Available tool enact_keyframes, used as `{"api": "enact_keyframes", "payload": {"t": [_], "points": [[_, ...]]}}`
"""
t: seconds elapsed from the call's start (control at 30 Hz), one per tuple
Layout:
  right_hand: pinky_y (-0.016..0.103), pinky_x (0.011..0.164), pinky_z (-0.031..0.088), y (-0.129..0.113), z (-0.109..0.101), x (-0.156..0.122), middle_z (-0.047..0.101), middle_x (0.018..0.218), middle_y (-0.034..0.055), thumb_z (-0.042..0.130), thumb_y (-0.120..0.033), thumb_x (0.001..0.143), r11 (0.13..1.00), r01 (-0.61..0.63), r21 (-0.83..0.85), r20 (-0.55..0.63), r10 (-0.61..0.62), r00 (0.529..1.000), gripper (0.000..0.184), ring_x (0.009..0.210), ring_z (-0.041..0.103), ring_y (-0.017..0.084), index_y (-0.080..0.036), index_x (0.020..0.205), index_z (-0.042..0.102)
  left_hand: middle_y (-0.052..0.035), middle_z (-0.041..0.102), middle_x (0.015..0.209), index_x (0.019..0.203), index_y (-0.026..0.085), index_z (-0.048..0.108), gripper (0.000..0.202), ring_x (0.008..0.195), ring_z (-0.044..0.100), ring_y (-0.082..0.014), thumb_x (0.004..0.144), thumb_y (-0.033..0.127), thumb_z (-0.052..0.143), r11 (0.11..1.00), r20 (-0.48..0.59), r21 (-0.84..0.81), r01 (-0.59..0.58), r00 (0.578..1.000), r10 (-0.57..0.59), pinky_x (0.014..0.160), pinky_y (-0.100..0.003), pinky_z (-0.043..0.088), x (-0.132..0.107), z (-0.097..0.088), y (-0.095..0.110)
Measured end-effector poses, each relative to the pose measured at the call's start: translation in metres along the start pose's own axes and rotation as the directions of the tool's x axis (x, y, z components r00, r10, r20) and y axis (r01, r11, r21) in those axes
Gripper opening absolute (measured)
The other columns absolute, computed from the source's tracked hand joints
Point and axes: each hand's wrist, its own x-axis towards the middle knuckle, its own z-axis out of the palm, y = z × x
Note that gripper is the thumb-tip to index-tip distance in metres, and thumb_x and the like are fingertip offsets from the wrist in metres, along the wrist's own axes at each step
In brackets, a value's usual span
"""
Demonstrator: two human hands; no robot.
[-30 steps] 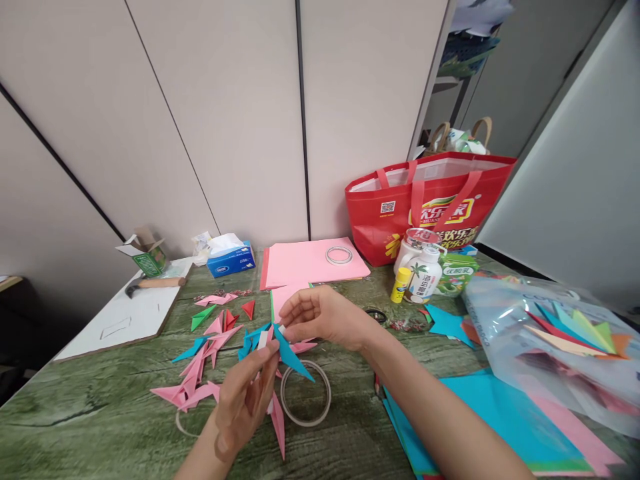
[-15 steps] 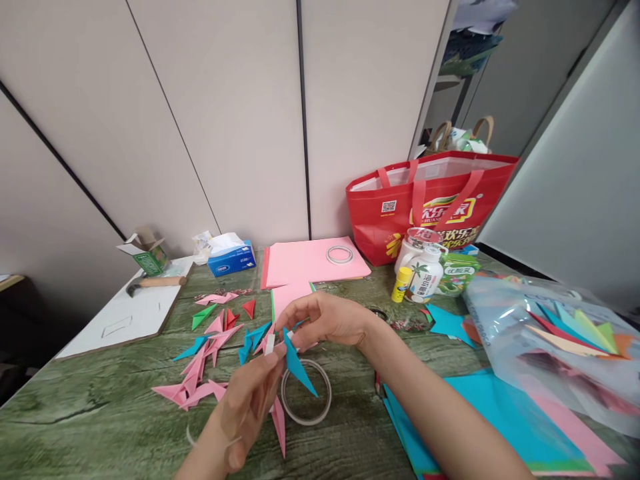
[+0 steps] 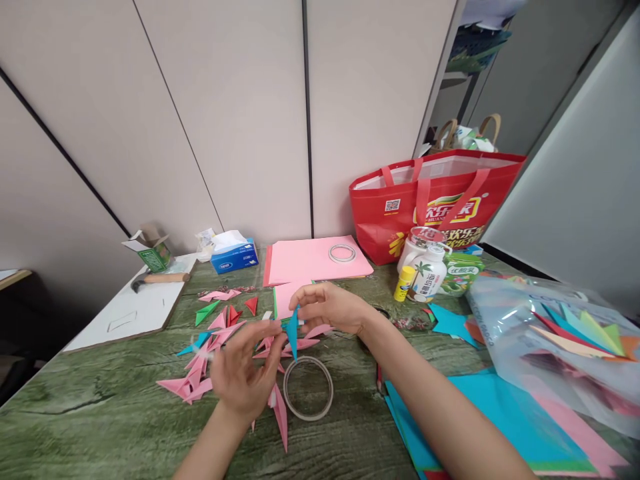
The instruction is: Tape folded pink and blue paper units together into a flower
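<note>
My right hand (image 3: 333,308) pinches a folded blue paper piece (image 3: 293,333) by its top, so that it hangs point down above the table. My left hand (image 3: 243,370) is just left of it with fingers curled. A small white strip (image 3: 267,315) shows at its fingertips, and I cannot tell whether the fingers grip it. Beneath both hands lie several folded pink paper points (image 3: 200,373), some blue and red ones, and a clear tape ring (image 3: 308,397).
A pink paper stack (image 3: 310,261) with a second tape ring (image 3: 342,253) lies behind. A red bag (image 3: 430,200), bottles and a glue stick (image 3: 401,283) stand at right. Blue and pink sheets (image 3: 500,420) and a plastic bag of folded papers (image 3: 560,340) fill the right. Tissue box (image 3: 233,257), white board (image 3: 135,310) at left.
My right hand took over the blue piece and turned it upright. My left hand let go of it and dropped lower left, fingers loosening.
</note>
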Motion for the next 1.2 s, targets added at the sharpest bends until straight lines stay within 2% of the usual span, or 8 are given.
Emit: {"api": "enact_keyframes", "payload": {"t": [0.03,0.07,0.17,0.27,0.43,0.53,0.73,1.2], "points": [[0.025,0.060,0.051,0.002,-0.004,0.002,0.055,0.059,-0.0059,0.069,-0.015,0.060,0.999,0.008,-0.044,-0.071,-0.011,0.997,0.015,0.053,0.057,0.007,-0.015,0.073,0.062,-0.0005,0.065,0.095,0.128,0.042,0.031,0.081,0.079,0.065,-0.0183,0.063,0.017,0.073,0.995,-0.065,0.041,-0.094,0.993,0.096,0.068,-0.034,0.055,0.005,0.004,0.003],[0.026,0.061,0.052,0.004,-0.007,0.005,0.053,0.057,-0.0066,0.068,-0.012,0.060,0.996,0.005,-0.092,-0.138,-0.017,0.990,0.011,0.052,0.056,0.007,-0.014,0.069,0.062,-0.0010,0.063,0.098,0.130,0.042,0.025,0.086,0.078,0.065,-0.0167,0.065,0.011,0.071,0.995,-0.112,0.062,-0.072,0.991,0.079,0.063,-0.030,0.054,0.010,0.007,0.007],[0.025,0.061,0.052,0.012,-0.017,0.011,0.050,0.053,-0.0068,0.061,-0.008,0.065,0.975,-0.047,-0.217,-0.256,-0.010,0.967,0.008,0.051,0.056,0.008,-0.014,0.069,0.062,-0.0047,0.063,0.098,0.134,0.036,0.019,0.077,0.052,0.061,-0.0099,0.074,0.016,0.063,0.979,-0.095,-0.083,0.188,0.976,-0.196,0.043,-0.022,0.048,0.023,0.013,0.017],[0.026,0.060,0.052,0.018,-0.021,0.013,0.057,0.062,-0.0027,0.054,-0.008,0.070,0.918,-0.085,-0.386,-0.264,-0.021,0.964,0.020,0.054,0.059,0.010,-0.015,0.086,0.064,-0.0084,0.068,0.094,0.135,0.028,0.020,0.072,0.037,0.053,-0.0068,0.076,0.022,0.061,0.889,-0.032,-0.225,0.398,0.909,-0.415,0.034,-0.018,0.039,0.030,0.011,0.022],[0.031,0.076,0.048,0.015,-0.012,0.009,0.065,0.098,0.0058,0.062,-0.012,0.066,0.728,0.040,-0.685,-0.193,-0.234,0.953,0.031,0.087,0.060,0.019,-0.019,0.096,0.065,-0.0094,0.071,0.087,0.136,0.024,0.021,0.077,0.036,0.051,-0.0068,0.073,0.020,0.065,0.826,-0.034,-0.290,0.483,0.858,-0.513,0.034,-0.017,0.037,0.033,0.007,0.021],[0.033,0.080,0.045,0.010,-0.002,0.007,0.066,0.098,0.0053,0.066,-0.020,0.064,0.748,0.121,-0.652,-0.160,-0.291,0.943,0.021,0.095,0.058,0.020,-0.018,0.085,0.066,-0.0098,0.071,0.087,0.136,0.024,0.021,0.077,0.037,0.052,-0.0071,0.073,0.019,0.065,0.827,-0.040,-0.296,0.478,0.859,-0.511,0.037,-0.018,0.040,0.033,0.008,0.019],[0.029,0.071,0.047,0.007,0.009,0.007,0.067,0.078,0.0046,0.063,-0.026,0.069,0.815,0.195,-0.546,-0.200,-0.353,0.914,0.012,0.073,0.061,0.015,-0.014,0.069,0.063,-0.0122,0.070,0.095,0.135,0.025,0.021,0.074,0.036,0.051,-0.0065,0.074,0.018,0.063,0.827,-0.017,-0.297,0.477,0.863,-0.505,0.037,-0.019,0.041,0.033,0.008,0.016],[0.027,0.069,0.050,0.009,0.010,0.008,0.064,0.077,0.0021,0.067,-0.020,0.065,0.859,0.188,-0.477,-0.235,-0.330,0.914,0.018,0.071,0.060,0.013,-0.016,0.080,0.057,-0.0124,0.070,0.092,0.135,0.025,0.020,0.072,0.036,0.052,-0.0068,0.076,0.021,0.062,0.839,0.010,-0.272,0.471,0.873,-0.487,0.036,-0.018,0.040,0.032,0.007,0.016]]}}
